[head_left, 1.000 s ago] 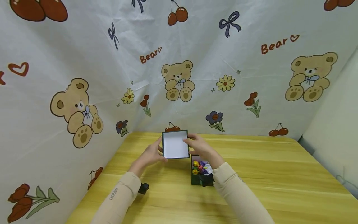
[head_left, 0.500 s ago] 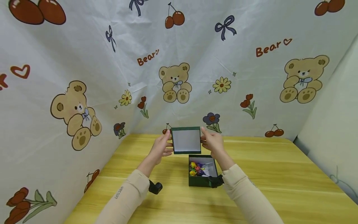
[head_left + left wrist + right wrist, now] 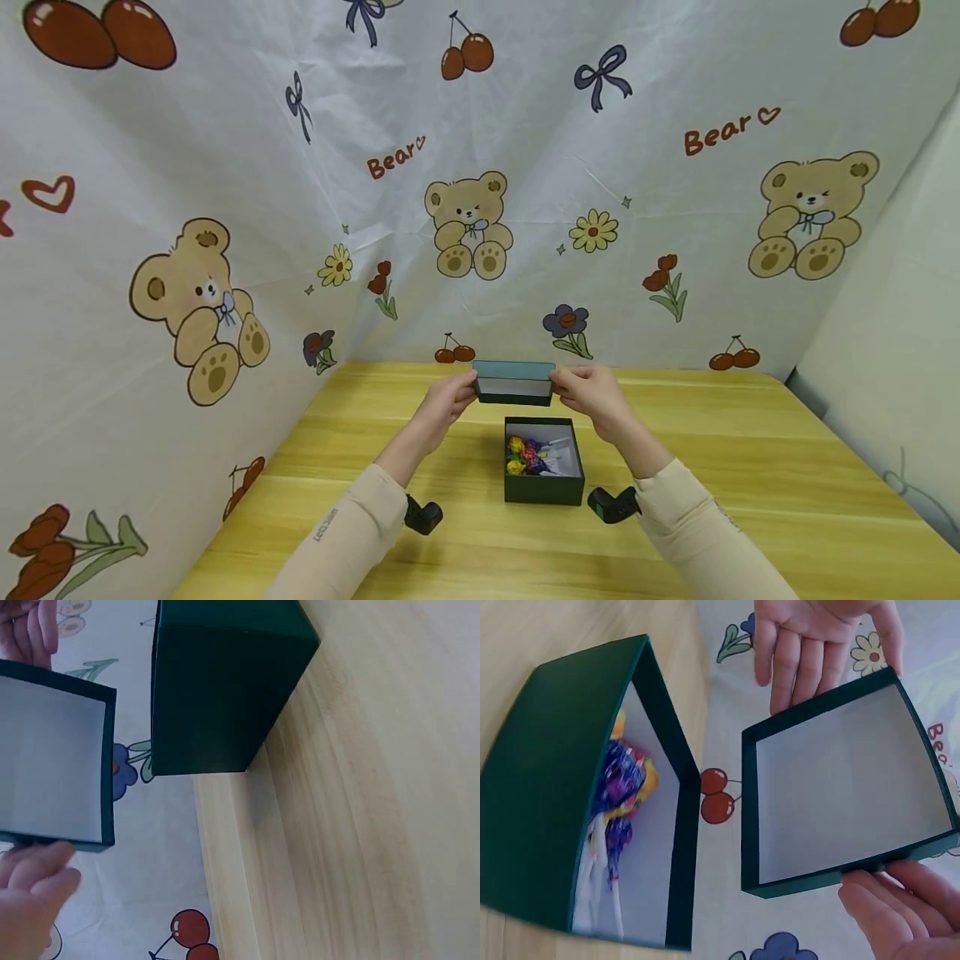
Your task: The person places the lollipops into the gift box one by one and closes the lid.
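Observation:
A dark green box lid [image 3: 513, 390] with a pale inside hangs tilted above and beyond an open green box [image 3: 543, 490]. My left hand [image 3: 446, 405] grips the lid's left side, and my right hand [image 3: 596, 400] grips its right side. Inside the box lie several lollipops [image 3: 527, 457] in bright wrappers, with white sticks; they also show in the right wrist view as purple and yellow lollipops [image 3: 622, 776]. Lid and box stand apart in both wrist views. In the left wrist view the box wall [image 3: 217, 697] hides the contents.
The box stands on a wood-grain table [image 3: 712, 467]. Behind it hangs a white cloth [image 3: 525, 308] printed with bears, flowers and cherries. Black wrist devices [image 3: 423, 517] are worn near the cuffs. A pale wall [image 3: 900, 333] rises at the right.
The lid has moved right, over towards the box, and tipped from facing me to a flatter slant. Both hands have shifted right with it. The box has stayed on the table.

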The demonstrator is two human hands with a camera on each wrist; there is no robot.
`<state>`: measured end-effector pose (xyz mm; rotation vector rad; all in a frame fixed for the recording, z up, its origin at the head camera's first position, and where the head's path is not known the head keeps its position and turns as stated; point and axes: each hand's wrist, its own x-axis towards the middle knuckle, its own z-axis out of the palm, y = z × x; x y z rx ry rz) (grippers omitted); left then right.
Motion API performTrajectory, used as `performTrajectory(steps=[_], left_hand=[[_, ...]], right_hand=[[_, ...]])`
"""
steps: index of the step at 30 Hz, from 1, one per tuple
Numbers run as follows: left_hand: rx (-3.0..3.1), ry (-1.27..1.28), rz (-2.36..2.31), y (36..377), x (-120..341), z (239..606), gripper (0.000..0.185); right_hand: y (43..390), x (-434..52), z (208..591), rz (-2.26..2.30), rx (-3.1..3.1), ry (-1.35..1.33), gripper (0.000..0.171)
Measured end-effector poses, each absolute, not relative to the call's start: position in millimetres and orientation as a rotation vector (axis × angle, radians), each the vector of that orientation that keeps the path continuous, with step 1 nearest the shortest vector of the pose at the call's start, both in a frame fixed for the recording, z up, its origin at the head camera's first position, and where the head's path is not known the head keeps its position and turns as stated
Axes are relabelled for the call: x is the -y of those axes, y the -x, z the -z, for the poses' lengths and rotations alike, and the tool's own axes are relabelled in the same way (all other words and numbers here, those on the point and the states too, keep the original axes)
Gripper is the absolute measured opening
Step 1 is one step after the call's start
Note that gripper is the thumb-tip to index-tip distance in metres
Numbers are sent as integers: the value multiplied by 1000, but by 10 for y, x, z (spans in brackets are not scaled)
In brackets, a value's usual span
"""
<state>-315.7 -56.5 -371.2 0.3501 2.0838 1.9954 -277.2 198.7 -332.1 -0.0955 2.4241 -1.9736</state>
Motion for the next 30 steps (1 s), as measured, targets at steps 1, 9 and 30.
performTrajectory(steps=[1, 9, 30], left_hand=[[-2088, -399, -1959, 3143, 574, 3712, 70], [-2194, -717, -1660, 3022, 584, 3749, 55], [-2391, -589, -1403, 2839, 377, 4048, 66]], right_hand=[[2745, -2026, 3321, 1942, -2423, 134, 45], [2547, -2335, 3441, 1624, -2538, 351, 38], [2276, -2356, 4003, 1409, -2799, 246, 34]])
